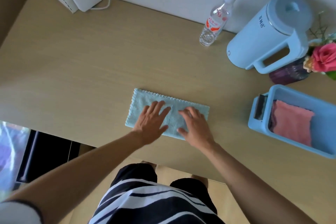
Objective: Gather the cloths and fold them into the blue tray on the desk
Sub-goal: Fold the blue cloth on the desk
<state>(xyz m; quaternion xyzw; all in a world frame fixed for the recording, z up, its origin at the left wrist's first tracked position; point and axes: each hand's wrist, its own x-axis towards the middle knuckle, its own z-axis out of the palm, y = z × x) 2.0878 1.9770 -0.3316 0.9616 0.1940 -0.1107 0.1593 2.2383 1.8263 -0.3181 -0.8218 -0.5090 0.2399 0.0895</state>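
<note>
The desk (91,69) carries the blue tray (291,92), well right of the fingers, with a pink cloth (291,123) folded inside, so that part looks done. The light-blue cloth (141,100) lies under the left hand (151,122) and right hand (194,125), whose fingers are spread flat, pressing and gripping nothing; likely more folding, then traying, remains.

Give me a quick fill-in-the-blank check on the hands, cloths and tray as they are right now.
1. The left hand and right hand both press on the desk cloth, whose colour is light ____.
2. The folded cloth lying inside the blue tray is ____.
3. The blue tray sits to the person's ____ of the desk cloth.
Missing words: blue; pink; right.
</note>
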